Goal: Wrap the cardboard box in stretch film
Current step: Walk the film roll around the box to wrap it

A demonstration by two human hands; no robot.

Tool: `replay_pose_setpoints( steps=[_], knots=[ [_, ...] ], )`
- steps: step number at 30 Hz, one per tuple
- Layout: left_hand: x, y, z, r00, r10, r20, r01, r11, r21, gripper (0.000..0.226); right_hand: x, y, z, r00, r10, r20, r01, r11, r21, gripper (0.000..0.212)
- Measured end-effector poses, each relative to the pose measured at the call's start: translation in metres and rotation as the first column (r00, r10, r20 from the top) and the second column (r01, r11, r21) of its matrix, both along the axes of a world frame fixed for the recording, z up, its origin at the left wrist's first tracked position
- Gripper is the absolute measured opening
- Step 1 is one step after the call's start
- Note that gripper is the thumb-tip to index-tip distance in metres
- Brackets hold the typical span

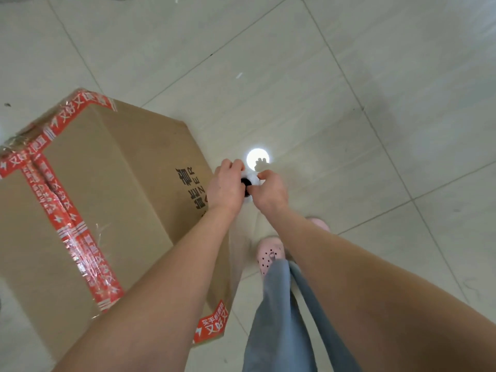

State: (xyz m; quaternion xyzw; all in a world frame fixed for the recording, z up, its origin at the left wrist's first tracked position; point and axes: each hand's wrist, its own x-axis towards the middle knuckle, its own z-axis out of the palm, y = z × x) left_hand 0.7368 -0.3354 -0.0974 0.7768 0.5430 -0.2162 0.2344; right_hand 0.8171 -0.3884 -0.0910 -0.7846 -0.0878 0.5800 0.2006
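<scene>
Holding the stretch film roll (pixel 246 181) upright, the left grip (pixel 226 183) and right grip (pixel 268 187) both curl round its top beside the cardboard box (pixel 107 170) on the floor (pixel 349 103), whose brown sides look bare, so wrapping seems barely begun.

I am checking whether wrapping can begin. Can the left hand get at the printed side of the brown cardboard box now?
Probably yes. The left hand is right beside the brown cardboard box, with nothing between them. However, it grips the white stretch-film roll together with the right hand.
</scene>
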Motion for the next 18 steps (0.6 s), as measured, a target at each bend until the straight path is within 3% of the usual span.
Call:
replay_pose_setpoints(
  steps=[6,9,12,15,16,17,18],
  knots=[
    [0.0,0.021,0.002,0.999,0.041,-0.002,-0.041,0.999,-0.03,0.018,-0.002,0.013,-0.001,0.995,0.095,0.042,-0.094,0.995,-0.02,0.028],
    [0.0,0.027,0.002,0.964,0.267,0.014,-0.265,0.959,-0.102,0.012,-0.001,0.023,-0.002,0.97,0.193,0.147,-0.192,0.981,-0.02,0.032],
    [-0.004,0.03,-0.002,0.808,0.589,0.023,-0.578,0.8,-0.163,0.009,0.004,0.042,0.001,0.882,0.383,0.273,-0.393,0.919,-0.021,0.03],
    [-0.007,0.034,-0.006,0.531,0.846,0.04,-0.813,0.522,-0.258,0.019,0.004,0.058,0.002,0.84,0.446,0.308,-0.461,0.887,-0.027,0.032],
    [-0.008,0.037,-0.006,0.487,0.873,0.026,-0.833,0.474,-0.285,0.021,0.003,0.061,0.001,0.842,0.448,0.299,-0.46,0.887,-0.034,0.033],
    [-0.008,0.04,-0.006,0.503,0.864,0.006,-0.824,0.482,-0.296,0.022,0.001,0.063,0.0,0.848,0.446,0.286,-0.455,0.89,-0.041,0.034],
    [-0.008,0.043,-0.006,0.576,0.817,-0.003,-0.782,0.55,-0.293,0.024,0.001,0.064,-0.001,0.85,0.446,0.28,-0.453,0.89,-0.043,0.034]
  ],
)
